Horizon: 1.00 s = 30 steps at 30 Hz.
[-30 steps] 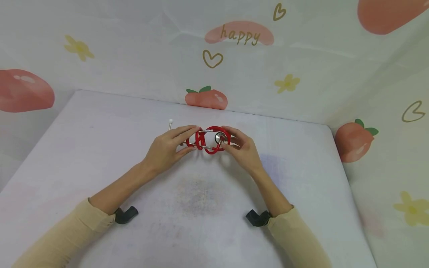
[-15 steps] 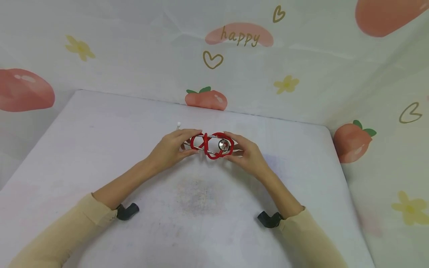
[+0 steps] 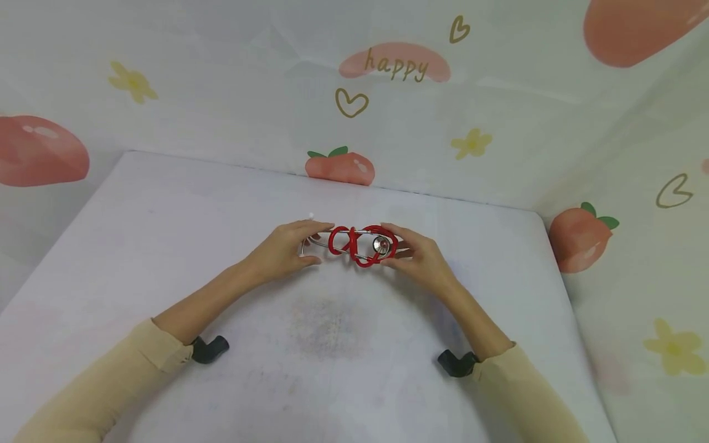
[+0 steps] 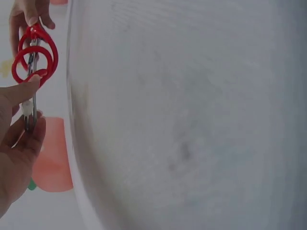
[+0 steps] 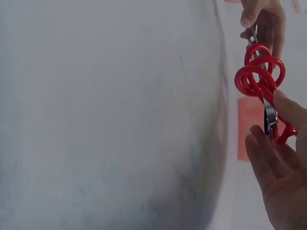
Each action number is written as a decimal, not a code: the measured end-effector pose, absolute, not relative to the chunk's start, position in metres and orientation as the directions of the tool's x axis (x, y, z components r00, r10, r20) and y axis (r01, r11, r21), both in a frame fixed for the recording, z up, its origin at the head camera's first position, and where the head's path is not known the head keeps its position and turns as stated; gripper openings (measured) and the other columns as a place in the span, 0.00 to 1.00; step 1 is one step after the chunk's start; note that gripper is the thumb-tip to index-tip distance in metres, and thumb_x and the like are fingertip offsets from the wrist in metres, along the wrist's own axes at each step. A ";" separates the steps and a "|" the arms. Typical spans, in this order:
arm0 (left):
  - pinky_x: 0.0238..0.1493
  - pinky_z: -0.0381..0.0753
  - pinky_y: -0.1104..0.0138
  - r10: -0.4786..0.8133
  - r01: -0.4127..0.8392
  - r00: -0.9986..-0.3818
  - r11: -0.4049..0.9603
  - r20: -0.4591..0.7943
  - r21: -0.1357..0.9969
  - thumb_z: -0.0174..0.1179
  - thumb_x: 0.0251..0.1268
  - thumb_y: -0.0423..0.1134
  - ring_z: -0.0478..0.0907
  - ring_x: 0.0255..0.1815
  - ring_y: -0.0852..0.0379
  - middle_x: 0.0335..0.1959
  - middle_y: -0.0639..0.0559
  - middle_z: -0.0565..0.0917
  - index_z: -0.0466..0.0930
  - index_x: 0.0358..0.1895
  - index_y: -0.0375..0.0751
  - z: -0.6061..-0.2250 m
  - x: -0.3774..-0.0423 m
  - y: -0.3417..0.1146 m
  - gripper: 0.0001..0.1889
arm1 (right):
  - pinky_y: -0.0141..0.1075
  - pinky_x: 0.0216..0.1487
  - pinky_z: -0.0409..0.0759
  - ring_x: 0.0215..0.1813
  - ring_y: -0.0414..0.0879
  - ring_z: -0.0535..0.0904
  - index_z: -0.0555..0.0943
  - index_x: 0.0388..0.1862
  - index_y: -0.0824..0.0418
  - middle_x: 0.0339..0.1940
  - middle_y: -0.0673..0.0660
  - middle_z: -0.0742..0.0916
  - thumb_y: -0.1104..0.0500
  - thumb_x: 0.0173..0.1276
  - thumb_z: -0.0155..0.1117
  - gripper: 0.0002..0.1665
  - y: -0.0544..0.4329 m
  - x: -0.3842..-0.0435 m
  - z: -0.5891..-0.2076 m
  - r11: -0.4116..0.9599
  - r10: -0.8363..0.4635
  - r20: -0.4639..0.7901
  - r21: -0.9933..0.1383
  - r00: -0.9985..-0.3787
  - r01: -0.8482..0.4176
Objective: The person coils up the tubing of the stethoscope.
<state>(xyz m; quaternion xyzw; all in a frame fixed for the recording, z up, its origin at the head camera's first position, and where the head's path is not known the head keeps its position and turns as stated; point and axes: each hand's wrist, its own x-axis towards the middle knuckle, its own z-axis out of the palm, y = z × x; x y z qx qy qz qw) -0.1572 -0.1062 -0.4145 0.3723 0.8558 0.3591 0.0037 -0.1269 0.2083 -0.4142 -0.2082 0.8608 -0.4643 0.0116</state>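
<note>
A stethoscope (image 3: 352, 243) with red tubing looped around its metal tubes is held up between both hands, above the far half of the table. My left hand (image 3: 279, 252) grips it at the left end, around the silver ear tubes (image 3: 321, 243); a white ear tip (image 3: 311, 216) peeks out behind the fingers. At the other end, my right hand (image 3: 421, 255) pinches the red tubing (image 5: 259, 72) between thumb and fingers, beside the round silver chest piece (image 3: 381, 245). The left wrist view shows the red loops (image 4: 33, 60) between the two hands.
The white table (image 3: 332, 381) spreads below the hands, with a greyish smudge in its middle. A printed cloth backdrop (image 3: 221, 92) with peaches, flowers and hearts rises behind it and on the right. Black angled pieces (image 3: 210, 349) sit at both sleeve cuffs.
Both hands have carried the stethoscope right and slightly nearer. The left fingers, earlier around the red loops, now sit further out on the metal tubes, and more tube shows.
</note>
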 end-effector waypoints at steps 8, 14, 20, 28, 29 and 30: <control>0.66 0.71 0.54 0.672 0.568 -0.733 0.516 0.107 0.641 0.76 0.51 0.30 0.71 0.69 0.46 0.64 0.48 0.79 0.70 0.71 0.47 -0.415 -0.160 -0.109 0.40 | 0.46 0.53 0.82 0.50 0.50 0.82 0.73 0.71 0.58 0.62 0.54 0.83 0.64 0.56 0.78 0.43 0.213 -0.133 -0.420 0.501 -0.372 0.122 -0.808 -0.920 -0.310; 0.65 0.73 0.53 0.630 0.482 -0.774 0.531 0.055 0.697 0.75 0.55 0.34 0.73 0.68 0.49 0.68 0.50 0.76 0.70 0.72 0.48 -0.418 -0.162 -0.117 0.39 | 0.43 0.53 0.82 0.53 0.49 0.81 0.71 0.73 0.55 0.65 0.53 0.81 0.64 0.57 0.77 0.44 0.213 -0.134 -0.420 0.529 -0.375 0.058 -0.806 -0.925 -0.265; 0.66 0.71 0.58 0.620 0.419 -0.783 0.463 0.053 0.781 0.74 0.56 0.33 0.74 0.67 0.52 0.66 0.52 0.77 0.72 0.70 0.44 -0.419 -0.166 -0.122 0.36 | 0.43 0.54 0.82 0.55 0.49 0.80 0.69 0.75 0.55 0.66 0.54 0.79 0.63 0.59 0.77 0.45 0.213 -0.135 -0.421 0.553 -0.387 0.035 -0.791 -0.921 -0.262; 0.62 0.75 0.61 0.558 0.355 -0.826 0.407 0.078 0.842 0.74 0.54 0.32 0.78 0.62 0.52 0.63 0.52 0.80 0.77 0.66 0.42 -0.420 -0.167 -0.125 0.32 | 0.44 0.54 0.82 0.56 0.50 0.80 0.67 0.76 0.55 0.68 0.55 0.78 0.62 0.60 0.76 0.46 0.214 -0.135 -0.424 0.556 -0.389 0.037 -0.787 -0.920 -0.267; 0.62 0.75 0.61 0.555 0.352 -0.828 0.405 0.080 0.844 0.74 0.54 0.32 0.78 0.62 0.51 0.63 0.52 0.80 0.77 0.66 0.42 -0.420 -0.167 -0.126 0.32 | 0.44 0.55 0.82 0.56 0.50 0.80 0.67 0.76 0.55 0.68 0.55 0.78 0.61 0.60 0.76 0.46 0.214 -0.136 -0.425 0.557 -0.388 0.040 -0.785 -0.921 -0.270; 0.62 0.75 0.60 0.552 0.351 -0.830 0.405 0.080 0.845 0.74 0.55 0.32 0.78 0.62 0.50 0.63 0.52 0.80 0.77 0.66 0.42 -0.420 -0.167 -0.126 0.32 | 0.45 0.55 0.82 0.56 0.50 0.80 0.67 0.76 0.55 0.68 0.55 0.78 0.61 0.60 0.76 0.46 0.214 -0.136 -0.425 0.558 -0.387 0.043 -0.784 -0.921 -0.272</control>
